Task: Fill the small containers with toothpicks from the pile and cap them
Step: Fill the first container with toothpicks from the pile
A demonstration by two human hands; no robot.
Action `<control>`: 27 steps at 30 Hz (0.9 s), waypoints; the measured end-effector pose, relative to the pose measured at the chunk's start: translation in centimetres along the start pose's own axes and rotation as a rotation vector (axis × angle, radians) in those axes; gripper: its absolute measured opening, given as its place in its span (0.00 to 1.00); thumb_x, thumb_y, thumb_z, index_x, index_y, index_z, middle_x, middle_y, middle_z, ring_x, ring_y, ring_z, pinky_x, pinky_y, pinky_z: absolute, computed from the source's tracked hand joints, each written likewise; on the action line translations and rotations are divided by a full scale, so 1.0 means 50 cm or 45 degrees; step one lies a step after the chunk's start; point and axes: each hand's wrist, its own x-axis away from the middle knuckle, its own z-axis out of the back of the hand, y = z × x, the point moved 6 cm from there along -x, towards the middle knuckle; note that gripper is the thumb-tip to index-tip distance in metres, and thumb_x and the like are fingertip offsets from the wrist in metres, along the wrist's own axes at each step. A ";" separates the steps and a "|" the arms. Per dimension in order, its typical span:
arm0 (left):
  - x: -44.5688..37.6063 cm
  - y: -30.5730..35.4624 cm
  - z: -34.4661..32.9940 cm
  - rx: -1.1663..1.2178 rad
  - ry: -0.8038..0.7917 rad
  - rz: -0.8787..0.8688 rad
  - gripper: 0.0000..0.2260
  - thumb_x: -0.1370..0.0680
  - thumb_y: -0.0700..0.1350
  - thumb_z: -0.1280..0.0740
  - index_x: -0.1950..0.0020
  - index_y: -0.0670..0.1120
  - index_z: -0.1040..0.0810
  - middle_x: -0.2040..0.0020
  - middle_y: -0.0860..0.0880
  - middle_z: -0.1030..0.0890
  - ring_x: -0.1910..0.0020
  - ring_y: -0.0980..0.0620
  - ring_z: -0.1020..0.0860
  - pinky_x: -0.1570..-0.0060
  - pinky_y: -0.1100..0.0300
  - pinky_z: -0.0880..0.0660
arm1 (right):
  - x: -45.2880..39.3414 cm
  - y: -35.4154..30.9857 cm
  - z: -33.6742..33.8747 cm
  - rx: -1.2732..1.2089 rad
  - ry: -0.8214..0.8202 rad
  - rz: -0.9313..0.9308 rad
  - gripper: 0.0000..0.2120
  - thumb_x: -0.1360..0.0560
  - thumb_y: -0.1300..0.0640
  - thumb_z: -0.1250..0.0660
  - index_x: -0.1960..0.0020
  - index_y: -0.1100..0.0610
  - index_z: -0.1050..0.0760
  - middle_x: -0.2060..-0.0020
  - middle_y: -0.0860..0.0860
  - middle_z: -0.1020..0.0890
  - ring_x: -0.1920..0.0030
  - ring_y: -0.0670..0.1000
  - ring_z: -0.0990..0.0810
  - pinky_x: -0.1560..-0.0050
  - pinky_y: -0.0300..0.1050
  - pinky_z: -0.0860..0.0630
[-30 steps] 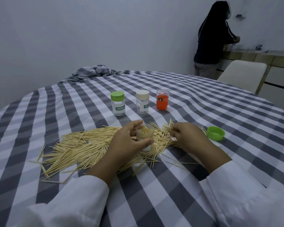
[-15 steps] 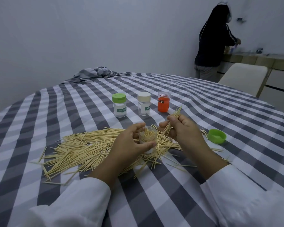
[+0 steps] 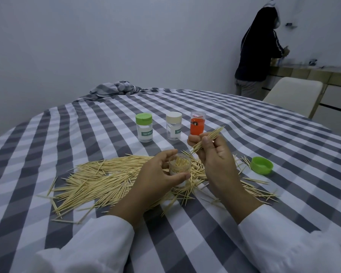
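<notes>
Left hand (image 3: 158,172) curls round one open clear jar (image 3: 180,168), part filled, standing in the toothpick pile (image 3: 106,180) on the checked cloth (image 3: 244,134). Right hand (image 3: 213,154) pinches one tilted bunch (image 3: 207,140) above it. Three capped jars (image 3: 173,128) stand in a row behind; one loose green cap (image 3: 261,165) lies right of the pile

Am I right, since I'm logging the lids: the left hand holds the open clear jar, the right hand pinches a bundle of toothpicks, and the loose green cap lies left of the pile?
Not quite. The head view shows the loose green cap lying right of the pile of wooden toothpicks, not left. The rest holds: the left hand holds the open clear jar, and the right hand pinches a bundle of toothpicks.
</notes>
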 end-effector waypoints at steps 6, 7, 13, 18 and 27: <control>-0.002 -0.002 0.000 -0.003 -0.001 -0.005 0.32 0.33 0.46 0.22 0.31 0.52 0.29 0.41 0.54 0.22 0.46 0.56 0.20 0.50 0.61 0.21 | 0.000 0.000 -0.006 -0.050 -0.032 -0.040 0.09 0.19 0.59 0.45 0.48 0.56 0.27 0.51 0.54 0.17 0.46 0.49 0.18 0.44 0.44 0.25; -0.002 -0.003 0.000 -0.009 -0.002 -0.007 0.32 0.33 0.46 0.22 0.32 0.52 0.29 0.41 0.54 0.22 0.47 0.56 0.21 0.50 0.62 0.21 | 0.002 0.000 -0.009 -0.021 -0.045 -0.038 0.08 0.19 0.58 0.45 0.48 0.54 0.27 0.51 0.53 0.17 0.46 0.49 0.19 0.43 0.45 0.25; -0.002 -0.001 0.001 0.001 -0.005 -0.019 0.32 0.33 0.46 0.22 0.31 0.52 0.29 0.43 0.56 0.22 0.47 0.60 0.21 0.51 0.66 0.22 | 0.003 0.005 -0.013 0.126 -0.118 -0.079 0.09 0.19 0.57 0.45 0.49 0.49 0.27 0.49 0.49 0.17 0.44 0.45 0.20 0.43 0.41 0.26; -0.004 -0.001 0.001 -0.020 -0.010 -0.033 0.32 0.33 0.47 0.22 0.31 0.52 0.29 0.45 0.59 0.24 0.46 0.60 0.22 0.49 0.63 0.22 | 0.012 0.027 -0.024 0.278 -0.263 -0.278 0.08 0.19 0.56 0.45 0.44 0.49 0.29 0.46 0.43 0.22 0.46 0.36 0.25 0.54 0.26 0.26; -0.004 -0.002 0.003 -0.029 -0.004 -0.056 0.32 0.33 0.47 0.22 0.31 0.52 0.30 0.43 0.56 0.23 0.47 0.60 0.22 0.54 0.69 0.23 | 0.010 0.014 -0.015 0.562 -0.198 -0.199 0.11 0.21 0.56 0.39 0.42 0.55 0.22 0.49 0.44 0.20 0.47 0.42 0.23 0.55 0.26 0.28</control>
